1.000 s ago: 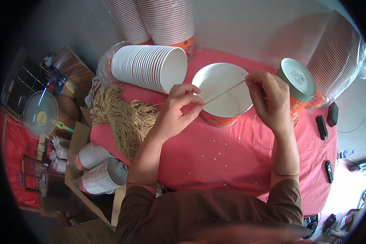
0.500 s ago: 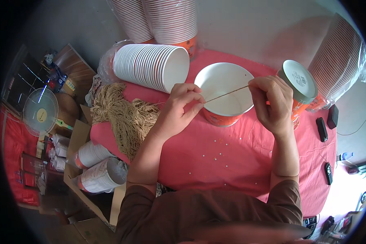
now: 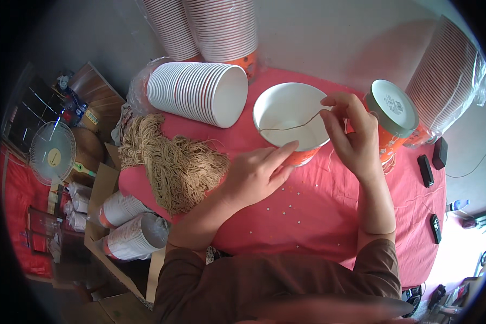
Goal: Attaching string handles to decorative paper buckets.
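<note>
String [image 3: 291, 128], judged light, limp, best taken near one end, was pinched by right hand [image 3: 356, 129]; left hand [image 3: 256, 175] was unclenched.

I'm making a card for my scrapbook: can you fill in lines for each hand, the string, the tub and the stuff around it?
Right hand: holding the string
Left hand: holds nothing I can see; by the tub's near side, touching unclear
String: thin, brown, curving across the tub's opening
Tub: upright, white inside, orange outside
Left: tan yarn, stack on its side
Right: upside-down tub
Under: red cloth
</note>
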`<state>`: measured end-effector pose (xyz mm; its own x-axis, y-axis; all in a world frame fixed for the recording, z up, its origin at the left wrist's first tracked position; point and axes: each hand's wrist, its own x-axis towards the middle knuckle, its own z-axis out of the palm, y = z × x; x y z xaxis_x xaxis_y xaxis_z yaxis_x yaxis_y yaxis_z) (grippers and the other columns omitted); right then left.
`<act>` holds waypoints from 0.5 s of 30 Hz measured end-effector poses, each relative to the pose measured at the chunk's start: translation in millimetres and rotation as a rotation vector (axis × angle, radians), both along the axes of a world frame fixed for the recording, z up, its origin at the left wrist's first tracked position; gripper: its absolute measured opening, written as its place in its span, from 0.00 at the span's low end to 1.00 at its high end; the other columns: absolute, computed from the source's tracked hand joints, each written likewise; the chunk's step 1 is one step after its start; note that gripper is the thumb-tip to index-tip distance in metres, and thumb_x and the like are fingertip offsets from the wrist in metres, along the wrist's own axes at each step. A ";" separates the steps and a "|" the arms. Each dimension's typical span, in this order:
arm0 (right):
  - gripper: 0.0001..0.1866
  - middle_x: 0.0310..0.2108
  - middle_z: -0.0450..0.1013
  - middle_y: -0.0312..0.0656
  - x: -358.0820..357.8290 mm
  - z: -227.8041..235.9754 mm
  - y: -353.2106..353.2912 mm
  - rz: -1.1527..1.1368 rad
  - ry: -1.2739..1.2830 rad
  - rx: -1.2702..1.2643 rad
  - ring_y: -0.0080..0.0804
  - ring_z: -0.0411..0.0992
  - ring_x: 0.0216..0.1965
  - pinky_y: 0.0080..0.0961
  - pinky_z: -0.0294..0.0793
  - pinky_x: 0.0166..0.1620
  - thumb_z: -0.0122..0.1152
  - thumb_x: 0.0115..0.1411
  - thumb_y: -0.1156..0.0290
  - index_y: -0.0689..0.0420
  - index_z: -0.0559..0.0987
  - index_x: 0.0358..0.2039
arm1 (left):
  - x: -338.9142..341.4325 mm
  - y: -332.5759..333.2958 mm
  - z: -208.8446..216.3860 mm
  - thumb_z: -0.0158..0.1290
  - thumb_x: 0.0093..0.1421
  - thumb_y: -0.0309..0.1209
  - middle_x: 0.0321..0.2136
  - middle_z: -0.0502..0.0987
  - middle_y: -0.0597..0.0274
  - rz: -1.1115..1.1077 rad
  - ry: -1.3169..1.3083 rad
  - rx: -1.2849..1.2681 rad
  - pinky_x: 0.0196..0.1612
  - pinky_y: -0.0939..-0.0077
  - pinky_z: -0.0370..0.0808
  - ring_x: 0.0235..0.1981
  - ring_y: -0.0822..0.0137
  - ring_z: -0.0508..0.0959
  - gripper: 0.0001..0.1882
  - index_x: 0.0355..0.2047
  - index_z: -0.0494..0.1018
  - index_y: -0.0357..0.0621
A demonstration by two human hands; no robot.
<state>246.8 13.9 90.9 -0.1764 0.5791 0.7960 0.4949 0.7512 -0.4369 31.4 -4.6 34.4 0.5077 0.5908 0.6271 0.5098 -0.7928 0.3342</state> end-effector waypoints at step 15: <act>0.06 0.31 0.74 0.34 10.9 6.2 0.1 0.679 0.456 -0.676 0.14 0.70 0.30 0.12 0.68 0.30 0.59 0.65 0.78 0.62 0.74 0.41 | -45.7 41.6 5.8 0.56 0.63 0.27 0.37 0.78 0.52 0.325 -0.330 -0.034 0.33 0.73 0.76 0.30 0.62 0.79 0.09 0.41 0.76 0.35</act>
<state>257.7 14.0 97.0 -0.3949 0.8184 0.4174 -0.2529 0.3399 -0.9058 -14.3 37.1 40.3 0.0691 0.7095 0.7013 0.5917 -0.5951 0.5438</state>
